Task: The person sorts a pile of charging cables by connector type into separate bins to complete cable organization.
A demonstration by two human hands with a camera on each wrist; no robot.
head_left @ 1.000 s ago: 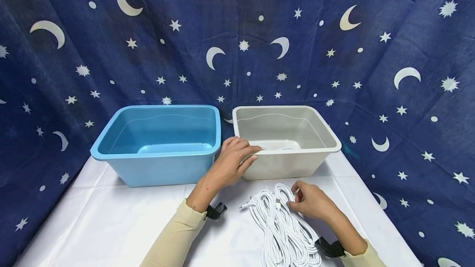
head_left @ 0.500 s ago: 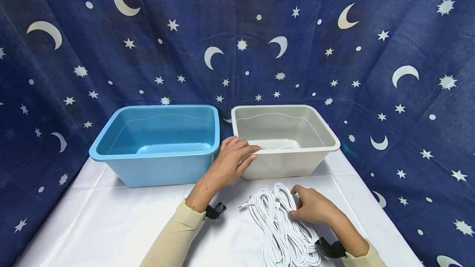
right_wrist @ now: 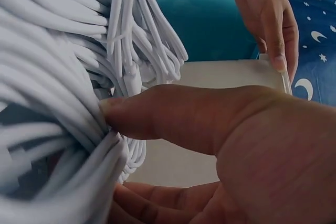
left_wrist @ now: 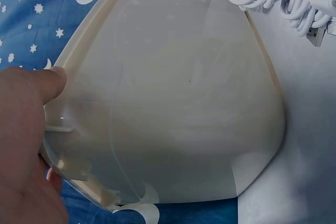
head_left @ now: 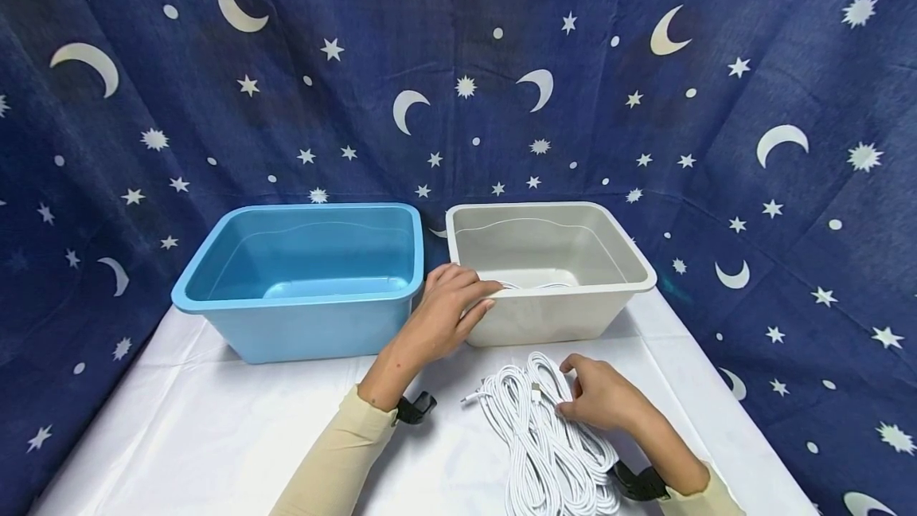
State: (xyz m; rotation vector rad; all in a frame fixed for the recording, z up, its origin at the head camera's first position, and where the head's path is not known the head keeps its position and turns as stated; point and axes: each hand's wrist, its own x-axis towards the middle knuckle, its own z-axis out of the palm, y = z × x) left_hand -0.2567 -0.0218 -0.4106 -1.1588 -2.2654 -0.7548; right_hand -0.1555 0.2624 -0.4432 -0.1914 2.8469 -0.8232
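My left hand (head_left: 450, 307) grips the front left corner of a pale grey plastic bin (head_left: 559, 315), thumb on the outer side below the rim and fingers over it. In the left wrist view the thumb (left_wrist: 51, 83) lies against the rim. Some white cable (head_left: 552, 286) shows low inside this bin. In front of it, coiled white USB cables (head_left: 533, 440) lie in a heap on the table, with metal plugs. My right hand (head_left: 602, 395) is at the heap's right side, thumb and curved fingers pinching some loops. In the right wrist view, the thumb (right_wrist: 157, 109) presses on them.
A larger light blue bin (head_left: 301, 330) stands to the left of the grey one. A white cloth (head_left: 215, 436) covers the table. A dark blue curtain (head_left: 458, 38) with moons and stars hangs behind and along both sides.
My right hand drew back slightly from the cable loops, then came in again. The left hand keeps its place on the grey bin's rim.
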